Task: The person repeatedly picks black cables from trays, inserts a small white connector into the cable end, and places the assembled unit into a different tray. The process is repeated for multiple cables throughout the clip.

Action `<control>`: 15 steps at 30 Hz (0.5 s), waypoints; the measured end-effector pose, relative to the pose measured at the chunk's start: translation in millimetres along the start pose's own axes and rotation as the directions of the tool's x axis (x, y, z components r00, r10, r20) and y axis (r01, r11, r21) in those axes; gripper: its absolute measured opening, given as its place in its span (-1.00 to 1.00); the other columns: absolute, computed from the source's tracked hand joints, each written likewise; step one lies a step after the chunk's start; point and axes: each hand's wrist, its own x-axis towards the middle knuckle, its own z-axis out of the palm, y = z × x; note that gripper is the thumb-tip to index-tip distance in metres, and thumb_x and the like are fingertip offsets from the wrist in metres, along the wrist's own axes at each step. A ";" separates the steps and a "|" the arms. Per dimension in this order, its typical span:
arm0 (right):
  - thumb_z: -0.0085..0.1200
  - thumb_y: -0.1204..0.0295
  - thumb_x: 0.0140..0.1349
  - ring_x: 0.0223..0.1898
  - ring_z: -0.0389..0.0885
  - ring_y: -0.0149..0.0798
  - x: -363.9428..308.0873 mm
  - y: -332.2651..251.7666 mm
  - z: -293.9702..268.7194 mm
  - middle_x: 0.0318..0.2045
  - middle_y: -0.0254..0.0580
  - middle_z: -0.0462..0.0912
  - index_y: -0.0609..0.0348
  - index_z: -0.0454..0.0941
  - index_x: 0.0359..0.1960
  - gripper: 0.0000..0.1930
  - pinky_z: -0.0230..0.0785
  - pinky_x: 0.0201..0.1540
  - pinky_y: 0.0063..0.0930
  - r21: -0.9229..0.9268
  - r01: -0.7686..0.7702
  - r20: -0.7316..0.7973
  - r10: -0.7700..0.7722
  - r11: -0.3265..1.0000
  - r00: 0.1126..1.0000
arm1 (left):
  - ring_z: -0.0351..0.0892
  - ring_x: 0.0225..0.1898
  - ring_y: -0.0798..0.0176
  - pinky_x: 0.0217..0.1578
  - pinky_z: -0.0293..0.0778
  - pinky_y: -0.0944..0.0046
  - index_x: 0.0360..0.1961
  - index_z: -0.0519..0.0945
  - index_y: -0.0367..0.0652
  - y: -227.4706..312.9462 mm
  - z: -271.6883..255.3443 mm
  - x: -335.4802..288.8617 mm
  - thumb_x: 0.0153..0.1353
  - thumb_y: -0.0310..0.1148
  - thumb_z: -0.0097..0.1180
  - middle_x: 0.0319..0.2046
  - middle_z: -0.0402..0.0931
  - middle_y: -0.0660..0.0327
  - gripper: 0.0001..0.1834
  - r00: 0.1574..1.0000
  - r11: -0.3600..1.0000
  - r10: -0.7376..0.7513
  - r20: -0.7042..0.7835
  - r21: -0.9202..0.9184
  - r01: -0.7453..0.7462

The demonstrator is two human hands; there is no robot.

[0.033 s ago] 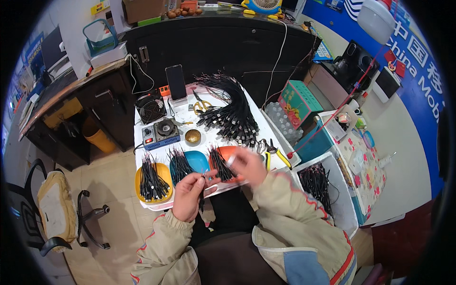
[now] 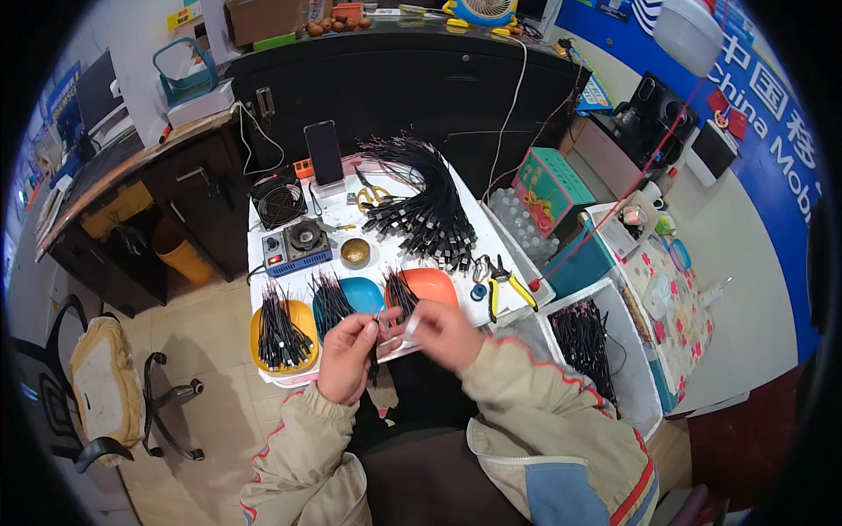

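My left hand (image 2: 347, 352) is closed in a pinch on a short black cable (image 2: 374, 358), its thin bare wire ends poking up past the thumb. My right hand (image 2: 445, 337) hovers beside it to the right, fingers curled and blurred, with something white at a fingertip; whether it grips anything is unclear. Ahead of both hands lie a yellow tray (image 2: 307, 351), a blue tray (image 2: 364, 294) and an orange tray (image 2: 436, 287), each with black cables. A large bundle of black cables (image 2: 430, 206) covers the back right of the white table (image 2: 351, 219).
Left of a brass-coloured bowl (image 2: 355, 253) stands a blue solder pot unit (image 2: 300, 250). Behind it are a fan (image 2: 279, 203) and a phone (image 2: 324, 151). Yellow-handled cutters (image 2: 509, 291) and a small blue spool (image 2: 478, 292) lie right. A foam box (image 2: 645, 386) holds more cables.
My right hand has moved left and slightly down, closer to my left hand, uncovering more of the orange tray and the blue spool. My left hand keeps its hold on the cable.
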 end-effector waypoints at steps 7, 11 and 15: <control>0.08 0.40 0.19 -0.34 0.50 0.04 -80.6 29.6 87.6 -0.40 -0.09 0.41 0.12 0.39 -0.32 -0.86 0.37 -0.32 -0.14 -0.301 0.313 0.304 -0.220 0.901 0.927 | 0.37 -0.49 0.43 -0.42 0.34 0.46 -0.21 0.50 -0.32 45.6 8.8 11.3 0.39 -0.43 -0.08 -0.24 0.57 0.10 -0.83 0.960 0.958 0.276 0.038 0.066 -0.278; 0.12 0.40 0.18 -0.31 0.54 0.03 -77.1 43.9 89.8 -0.36 -0.09 0.49 0.11 0.46 -0.24 -0.84 0.40 -0.27 -0.20 -0.281 0.245 0.520 -0.067 0.928 0.851 | 0.36 -0.52 0.44 -0.45 0.33 0.46 -0.23 0.53 -0.33 41.6 15.4 -20.9 0.38 -0.44 -0.04 -0.26 0.59 0.10 -0.83 0.929 0.928 0.368 0.030 0.059 -0.369; 0.12 0.38 0.27 -0.34 0.55 -0.40 -34.8 9.0 52.9 -0.34 -0.28 0.62 0.17 0.54 -0.11 -0.79 0.43 -0.28 -0.44 0.163 -0.050 0.190 0.018 0.985 0.982 | 0.39 -0.51 0.45 -0.45 0.34 0.48 -0.21 0.54 -0.34 26.2 14.1 -55.7 0.38 -0.43 -0.03 -0.27 0.60 0.11 -0.83 0.911 0.904 0.411 0.016 0.117 -0.410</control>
